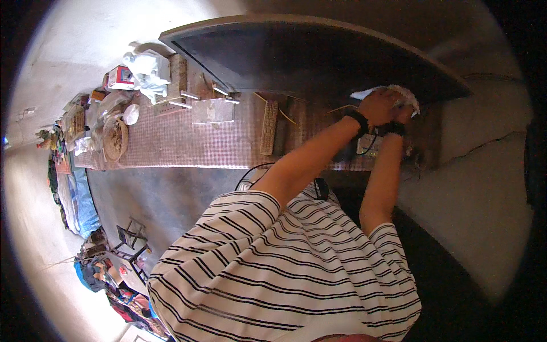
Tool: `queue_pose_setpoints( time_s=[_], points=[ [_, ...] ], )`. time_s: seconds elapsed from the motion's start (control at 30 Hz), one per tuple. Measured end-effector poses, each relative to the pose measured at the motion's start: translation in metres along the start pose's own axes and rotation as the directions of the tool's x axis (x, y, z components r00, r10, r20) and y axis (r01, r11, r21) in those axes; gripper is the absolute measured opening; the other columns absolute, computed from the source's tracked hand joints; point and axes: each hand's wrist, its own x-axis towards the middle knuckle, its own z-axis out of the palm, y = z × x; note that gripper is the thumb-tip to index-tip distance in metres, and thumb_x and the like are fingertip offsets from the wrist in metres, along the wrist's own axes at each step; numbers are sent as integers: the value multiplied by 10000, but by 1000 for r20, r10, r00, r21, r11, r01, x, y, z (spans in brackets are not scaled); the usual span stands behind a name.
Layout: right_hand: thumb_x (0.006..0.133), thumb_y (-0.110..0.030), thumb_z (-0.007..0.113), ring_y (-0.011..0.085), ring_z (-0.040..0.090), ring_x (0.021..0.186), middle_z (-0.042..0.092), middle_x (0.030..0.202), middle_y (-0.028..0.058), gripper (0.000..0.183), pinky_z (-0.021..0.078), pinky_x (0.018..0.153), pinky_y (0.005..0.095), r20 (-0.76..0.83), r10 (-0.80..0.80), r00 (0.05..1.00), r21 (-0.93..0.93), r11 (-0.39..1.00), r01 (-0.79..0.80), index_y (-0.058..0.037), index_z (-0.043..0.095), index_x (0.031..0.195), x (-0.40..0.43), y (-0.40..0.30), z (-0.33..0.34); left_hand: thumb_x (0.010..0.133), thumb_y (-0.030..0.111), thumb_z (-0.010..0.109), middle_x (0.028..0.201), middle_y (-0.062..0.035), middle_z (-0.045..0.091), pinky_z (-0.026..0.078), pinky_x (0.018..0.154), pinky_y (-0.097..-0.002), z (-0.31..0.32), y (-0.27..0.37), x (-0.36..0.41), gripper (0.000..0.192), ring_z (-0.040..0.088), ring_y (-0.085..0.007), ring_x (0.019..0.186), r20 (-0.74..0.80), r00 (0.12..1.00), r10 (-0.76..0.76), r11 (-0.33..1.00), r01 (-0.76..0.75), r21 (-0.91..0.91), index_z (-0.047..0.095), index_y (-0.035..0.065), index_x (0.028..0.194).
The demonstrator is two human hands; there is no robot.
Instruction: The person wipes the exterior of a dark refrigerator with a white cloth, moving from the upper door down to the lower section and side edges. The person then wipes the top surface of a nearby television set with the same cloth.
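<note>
A white cloth [361, 94] is bunched against the lower right edge of a large flat-screen television [299, 55]. My left hand [378, 104] grips the cloth from above, with the palm side hidden. Close beside it, touching, my right hand [403, 112] also holds the cloth; its fingers are partly hidden by the folds. Both wrists wear dark bands. Just below the hands lies a white power strip or box [368, 145] with a dark cable across it.
The television stands on a long table with a checked cloth [226, 145]. On it are a dusty remote-like strip [269, 127], a pale box [213, 111] with white antennas, a wicker basket [115, 139] and plastic bags [147, 70]. Walls rise behind and at the right.
</note>
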Motion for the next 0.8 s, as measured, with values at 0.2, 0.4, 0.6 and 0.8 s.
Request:
queue_pose_setpoints(
  time_s=[0.2,0.4,0.6,0.8],
  points=[
    [944,-176,369,243,517,1035,564,1099,124,300,436,902,402,242,-287,927,-512,774,373,9,563,1079,-124,-37,149,760,106,597,1132,-169,580,417,927,-451,-65,-9,-38,377,534,-372,1056,-368,930,17,1000,-10,19,560,55,1132],
    [801,-98,547,413,543,1002,592,1093,223,294,418,885,467,389,-514,764,-589,499,636,69,565,1043,-190,12,201,793,58,584,1099,-185,580,427,915,-412,-121,-31,-101,326,538,-383,1043,-598,801,-40,997,76,34,536,17,1113],
    [793,-95,563,486,365,1209,424,1267,332,304,308,1000,536,729,-338,595,-563,199,802,73,557,1046,-285,93,260,751,-63,619,1052,-105,590,459,874,-333,-165,-93,-165,403,570,-213,1006,-683,613,-397,913,184,-365,509,31,1128],
    [818,-117,591,506,203,1319,290,1379,317,270,212,1068,580,898,-323,300,-324,-21,946,102,533,965,-308,103,306,759,4,656,1084,-95,539,483,813,-308,-227,-106,-198,430,539,-178,1002,-779,350,-519,852,144,-503,469,27,1145]
  ],
)
